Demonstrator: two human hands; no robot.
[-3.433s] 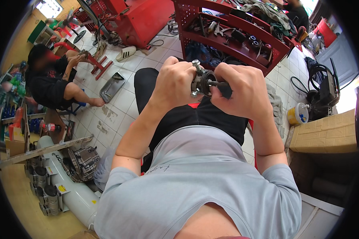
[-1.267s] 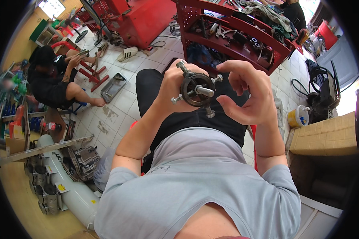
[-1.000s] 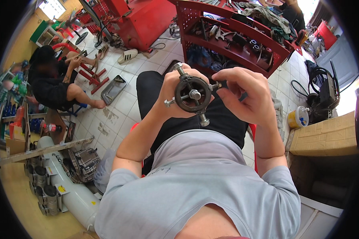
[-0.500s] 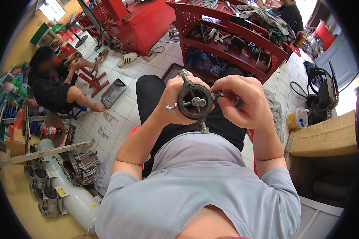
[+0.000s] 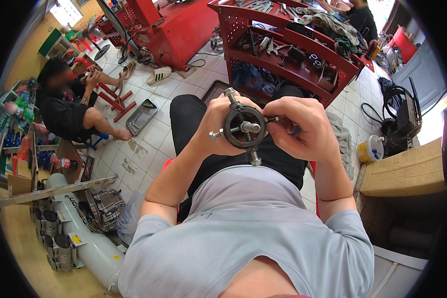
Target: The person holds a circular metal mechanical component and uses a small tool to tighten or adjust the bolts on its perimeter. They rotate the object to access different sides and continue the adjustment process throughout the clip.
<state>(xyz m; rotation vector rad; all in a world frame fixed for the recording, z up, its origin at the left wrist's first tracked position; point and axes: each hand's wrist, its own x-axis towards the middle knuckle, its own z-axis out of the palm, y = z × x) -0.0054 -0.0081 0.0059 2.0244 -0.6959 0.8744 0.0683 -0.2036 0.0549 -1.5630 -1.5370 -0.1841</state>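
A dark round metal ring tool (image 5: 228, 130) with several bolts sticking out around it is held above my lap. One more bolt (image 5: 251, 127) stands in its middle, its head toward me. My left hand (image 5: 214, 124) is closed round the tool from the left and behind; most of its fingers are hidden by the ring. From the right, the thumb and forefinger of my right hand (image 5: 300, 126) pinch the bolt (image 5: 271, 118) on the ring's right side. The tips of that hand's other fingers are curled and partly hidden.
A red tool cart (image 5: 283, 64) with wrenches, pliers and rags stands ahead. Left of it is a red machine (image 5: 176, 37). A seated person (image 5: 67, 104) is at left, near a metal tray (image 5: 141, 116). At right are a tub (image 5: 370, 149) and a tan padded block (image 5: 405, 171).
The ring tool has shifted very slightly to the right and tilted a little. My right fingers have moved slightly on the side bolt; both hands keep their hold.
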